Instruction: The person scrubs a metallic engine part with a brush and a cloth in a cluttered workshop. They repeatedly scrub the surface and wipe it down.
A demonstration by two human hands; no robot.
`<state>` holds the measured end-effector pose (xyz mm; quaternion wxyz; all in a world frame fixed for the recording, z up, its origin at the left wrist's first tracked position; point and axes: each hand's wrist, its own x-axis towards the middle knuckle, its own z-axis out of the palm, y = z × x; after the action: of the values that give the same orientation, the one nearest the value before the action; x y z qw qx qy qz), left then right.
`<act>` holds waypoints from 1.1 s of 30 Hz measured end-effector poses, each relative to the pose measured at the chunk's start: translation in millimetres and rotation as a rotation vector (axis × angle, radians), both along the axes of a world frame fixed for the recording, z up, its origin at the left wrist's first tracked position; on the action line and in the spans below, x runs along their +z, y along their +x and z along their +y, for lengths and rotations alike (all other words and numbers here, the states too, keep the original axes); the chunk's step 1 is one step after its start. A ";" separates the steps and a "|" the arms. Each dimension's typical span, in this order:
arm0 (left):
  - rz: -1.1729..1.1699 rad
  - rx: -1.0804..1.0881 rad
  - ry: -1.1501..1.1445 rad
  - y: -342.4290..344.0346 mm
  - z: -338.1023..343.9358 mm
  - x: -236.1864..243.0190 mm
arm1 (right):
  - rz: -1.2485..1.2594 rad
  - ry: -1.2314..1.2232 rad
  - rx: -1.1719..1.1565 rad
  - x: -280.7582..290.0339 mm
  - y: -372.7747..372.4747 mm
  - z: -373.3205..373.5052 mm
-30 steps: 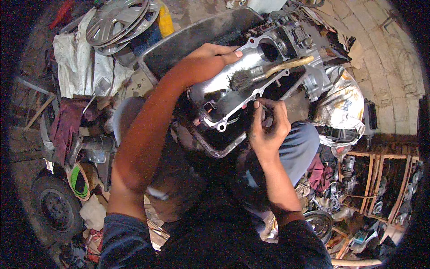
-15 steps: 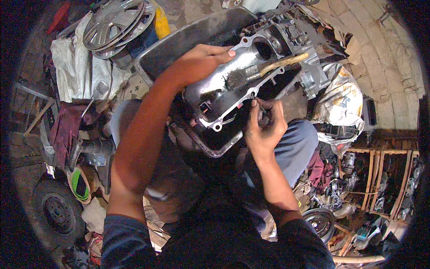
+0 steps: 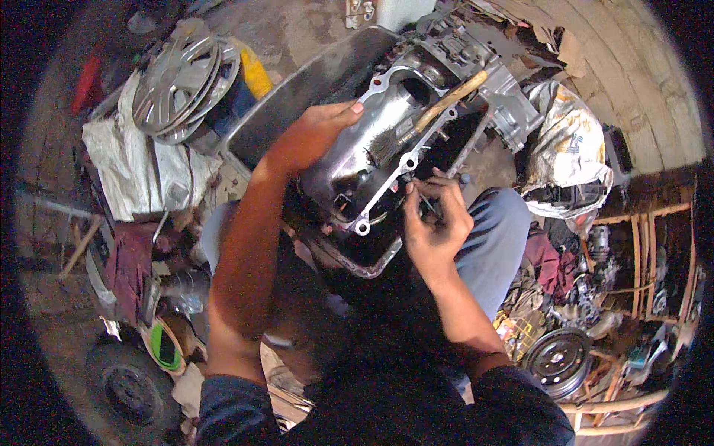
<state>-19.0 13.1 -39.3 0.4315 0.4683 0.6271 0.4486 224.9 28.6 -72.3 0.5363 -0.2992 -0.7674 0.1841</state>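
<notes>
A shiny metal engine casing (image 3: 348, 167) lies tilted across a black tub (image 3: 301, 78), with its pale bolt-holed flange facing up. My left hand (image 3: 316, 134) grips the casing along its left edge, thumb on top. Inside the casing's hollow rests a paintbrush (image 3: 439, 108) with dark bristles and a wooden handle pointing up and right. By the flange's right side is my right hand (image 3: 439, 223), its fingers closed in a pinch at the edge. Whatever those fingers hold is too small and dark to name. Another grey engine part (image 3: 506, 104) adjoins the casing at the tub's far right.
Silver wheel covers (image 3: 178, 89) are stacked on a white sack (image 3: 134, 156) at the left. A printed white sack (image 3: 565, 141) stands at the right. At lower left lies a tyre (image 3: 130, 383); at lower right are a black wheel rim (image 3: 558, 360) and a wooden rack (image 3: 647, 253).
The view has shifted somewhat. My left hand keeps its grip on the casing; my right hand stays at the flange, its fingers slightly rearranged. The brush still lies in the casing.
</notes>
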 end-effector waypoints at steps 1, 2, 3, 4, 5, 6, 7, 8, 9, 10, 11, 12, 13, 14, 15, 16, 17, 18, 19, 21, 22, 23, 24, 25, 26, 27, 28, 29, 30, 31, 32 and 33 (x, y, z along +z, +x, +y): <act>0.003 0.000 -0.009 -1.1 -1.2 2.1 | -0.001 -0.025 0.012 2.4 -3.0 -4.5; 0.072 -0.025 0.027 -2.6 -1.8 3.8 | 0.019 -0.075 -0.016 3.8 -4.3 -3.9; 0.088 -0.043 0.035 -3.1 -2.3 6.6 | 0.040 -0.124 -0.044 5.2 -4.3 -2.0; 0.099 -0.060 0.046 -2.1 -3.0 9.9 | 0.057 -0.171 -0.070 5.8 -3.5 0.0; 0.110 -0.076 0.057 -1.4 -2.9 12.2 | 0.059 -0.165 -0.063 6.1 -3.1 1.1; 0.129 -0.076 0.051 -1.2 -1.5 11.7 | 0.060 -0.158 -0.056 6.2 -2.6 1.8; 0.119 -0.082 0.043 -3.8 -1.4 9.5 | 0.062 -0.157 -0.041 5.5 -4.7 1.1; 0.110 -0.088 0.035 -6.8 -0.8 6.9 | 0.076 -0.115 -0.026 3.5 -8.8 -0.1; 0.100 -0.094 0.027 -9.3 -0.9 6.1 | 0.073 -0.147 -0.025 3.6 -10.6 -1.5; 0.085 -0.072 0.053 -5.3 -2.2 6.2 | 0.067 -0.180 -0.028 3.1 -9.6 -3.3; 0.070 -0.049 0.078 1.8 -4.4 7.6 | 0.061 -0.212 -0.030 2.1 -9.4 -3.9; 0.064 -0.037 0.080 3.2 -4.0 8.8 | 0.100 -0.283 -0.047 0.2 -10.3 -3.1; 0.056 -0.021 0.082 5.1 -4.5 10.3 | 0.079 -0.245 -0.037 0.3 -9.6 -3.1; 0.057 -0.016 0.062 4.8 -3.8 11.4 | 0.058 -0.207 -0.027 1.3 -8.8 -3.1; 0.058 -0.010 0.041 4.4 -3.4 11.7 | 0.037 -0.169 -0.015 2.2 -8.8 -3.4; 0.048 -0.017 0.048 4.4 -3.6 10.3 | 0.039 -0.185 -0.026 2.9 -8.8 -3.6; 0.038 -0.023 0.056 3.7 -4.7 8.4 | 0.042 -0.201 -0.036 3.6 -9.3 -4.0; 0.015 -0.028 0.057 2.5 -3.7 5.7 | 0.045 -0.216 -0.045 3.9 -9.8 -4.5; -0.006 -0.030 0.057 0.6 -3.9 3.6 | 0.049 -0.235 -0.050 3.6 -10.9 -5.9; -0.074 -0.029 0.043 -3.5 -2.0 -2.8 | 0.025 -0.225 -0.047 3.4 -12.3 -7.2; -0.073 -0.033 0.050 -2.3 -1.4 -1.3 | 0.009 -0.165 -0.031 7.2 -11.8 -5.1; -0.072 -0.036 0.056 -0.1 -1.7 1.8 | -0.006 -0.105 -0.014 9.3 -11.3 -3.8; -0.071 -0.038 0.063 1.6 -1.1 3.2 | 0.003 -0.158 -0.032 9.1 -11.2 -3.9; -0.091 -0.033 0.086 1.8 -1.2 1.2 | 0.014 -0.211 -0.048 8.9 -12.1 -5.8; -0.111 -0.029 0.108 1.7 -0.9 -2.6 | 0.024 -0.264 -0.064 8.6 -12.7 -7.2; -0.131 -0.024 0.131 1.8 -1.0 -4.8 | 0.020 -0.244 -0.063 8.0 -13.2 -7.7; -0.094 -0.018 0.131 2.6 -1.3 -3.1 | 0.016 -0.226 -0.063 7.5 -13.6 -7.4; -0.057 -0.011 0.132 3.6 -2.2 -0.2 | 0.011 -0.208 -0.062 7.2 -14.1 -6.8; -0.019 -0.005 0.132 4.1 -2.7 1.4 | -0.027 -0.141 -0.036 8.4 -12.7 -5.6; -0.043 -0.021 0.128 2.0 -2.1 -0.4 | -0.026 -0.159 -0.042 8.3 -12.7 -5.9; -0.066 -0.037 0.124 -1.8 -0.6 -4.2 | -0.024 -0.176 -0.047 7.8 -12.7 -6.7; -0.089 -0.052 0.120 -3.9 0.0 -6.0 | -0.023 -0.195 -0.053 7.6 -12.9 -7.6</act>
<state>-22.8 13.0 -45.2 0.4417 0.4891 0.5669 0.4943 212.0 20.9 -64.7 0.5006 -0.3721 -0.7438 0.2402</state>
